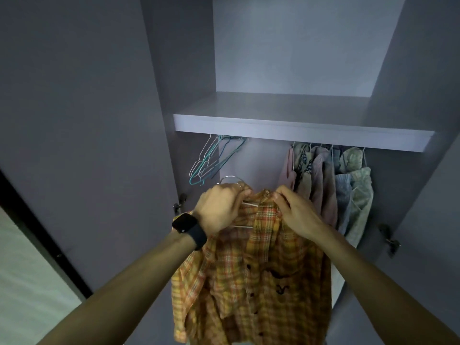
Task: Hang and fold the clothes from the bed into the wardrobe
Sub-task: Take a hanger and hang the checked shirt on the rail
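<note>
Gripping the wire hanger [246,203] in the curled left hand [221,207], pinching the collar of the plaid shirt [261,282] draped below with the right hand [295,210], hung garments [328,185] just beyond it, not yet hooked up.

So the grey-lilac wardrobe [286,46] has one flat pale grey board shelf [298,131] running across it, front edge facing out. The rail's tucked behind that edge, can't actually see it. Just under the shelf on the left hangs a bunch of bare wire hangers [209,160], white and teal, tilted together. Well apart on the right, a row of pale hung garments [328,180], pinks, blues and florals, packed touching.
</note>
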A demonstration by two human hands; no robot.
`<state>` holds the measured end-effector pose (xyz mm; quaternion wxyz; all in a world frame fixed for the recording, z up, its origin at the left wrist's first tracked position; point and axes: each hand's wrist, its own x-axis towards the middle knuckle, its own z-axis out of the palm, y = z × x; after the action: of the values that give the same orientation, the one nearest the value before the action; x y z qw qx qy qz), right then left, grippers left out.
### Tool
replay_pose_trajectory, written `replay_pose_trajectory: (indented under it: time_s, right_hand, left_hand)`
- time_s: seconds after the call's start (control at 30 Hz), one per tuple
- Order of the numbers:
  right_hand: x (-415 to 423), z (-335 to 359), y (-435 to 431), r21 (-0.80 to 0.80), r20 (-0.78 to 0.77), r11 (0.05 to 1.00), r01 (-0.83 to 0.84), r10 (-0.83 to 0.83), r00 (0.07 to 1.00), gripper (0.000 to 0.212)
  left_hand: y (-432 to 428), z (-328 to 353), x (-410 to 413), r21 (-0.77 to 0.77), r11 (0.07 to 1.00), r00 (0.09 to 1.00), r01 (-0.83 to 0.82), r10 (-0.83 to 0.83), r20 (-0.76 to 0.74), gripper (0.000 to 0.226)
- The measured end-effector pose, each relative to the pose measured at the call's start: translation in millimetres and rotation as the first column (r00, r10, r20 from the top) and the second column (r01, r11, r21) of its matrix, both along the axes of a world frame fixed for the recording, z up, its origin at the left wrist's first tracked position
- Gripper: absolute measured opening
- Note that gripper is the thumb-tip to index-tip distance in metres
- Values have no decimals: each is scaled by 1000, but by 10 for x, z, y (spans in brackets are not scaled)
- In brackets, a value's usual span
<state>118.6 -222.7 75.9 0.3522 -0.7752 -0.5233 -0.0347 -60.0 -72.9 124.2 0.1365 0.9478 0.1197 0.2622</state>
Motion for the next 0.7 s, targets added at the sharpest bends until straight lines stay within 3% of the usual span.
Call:
replay_pose_trajectory:
  time_s: [0.1, 0.17, 0.27, 0.33, 0.6, 0.7]
  right_hand:
    - [122, 11, -106, -36, -9, 996, 79, -80, 997, 27]
    - [141, 42, -161, -45, -113, 994, 103, -107, 988, 29]
    - [154, 70, -315, -68, -321, 996, 54, -73, 944, 50]
    - [154, 18, -495, -69, -375, 998, 1, -27, 927, 55]
    - [-74, -514, -811, -179, -447, 981, -76, -12, 895, 15]
    - [-190, -646, -751, -150, -456, 984, -92, 14, 890, 16]
  left_hand:
    - [-6, 63, 30, 79, 997, 997, -8, 14, -70, 25]
    - [8, 103, 57, 119, 993, 997, -7, 17, -78, 22]
    - [70, 205, 90, 115, 993, 999, -26, 30, -36, 23]
    - [158, 262, 97, 128, 989, 997, -70, 72, -10, 24]
    - [411, 242, 98, 178, 960, 973, -215, 225, -41, 27]
    - [425, 166, 162, 213, 951, 969, -224, 240, -56, 26]
